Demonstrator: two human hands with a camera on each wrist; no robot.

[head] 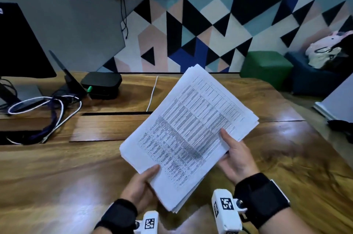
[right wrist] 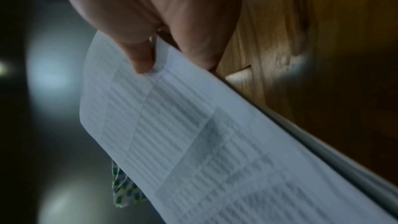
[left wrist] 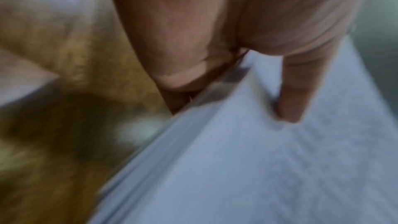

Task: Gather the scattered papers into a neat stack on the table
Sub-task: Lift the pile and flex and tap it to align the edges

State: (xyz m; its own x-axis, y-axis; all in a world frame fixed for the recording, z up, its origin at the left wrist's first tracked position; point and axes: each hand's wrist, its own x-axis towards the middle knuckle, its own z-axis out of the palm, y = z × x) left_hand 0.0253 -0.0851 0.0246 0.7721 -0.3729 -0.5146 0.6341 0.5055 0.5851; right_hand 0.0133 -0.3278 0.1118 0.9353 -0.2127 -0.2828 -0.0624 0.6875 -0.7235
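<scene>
A stack of white printed papers (head: pixel 189 134) with tables of text is held up above the wooden table (head: pixel 57 172), tilted with its far corner to the upper right. My left hand (head: pixel 143 182) grips its near left edge, thumb on top. My right hand (head: pixel 235 157) grips the near right edge, thumb on the top sheet. In the left wrist view the papers (left wrist: pixel 258 168) are pinched by the left hand (left wrist: pixel 247 83), thumb over the sheet. In the right wrist view the right hand (right wrist: pixel 172 48) pinches the papers (right wrist: pixel 193 134) the same way. The sheet edges are slightly uneven.
At the back left stand a monitor (head: pixel 21 46), a tangle of cables (head: pixel 47 111) and a small black box (head: pixel 102 84). A white cable (head: pixel 152 94) runs across the table. A slot (head: pixel 114 113) crosses the tabletop. Green and blue cubes (head: pixel 267 65) sit beyond the table.
</scene>
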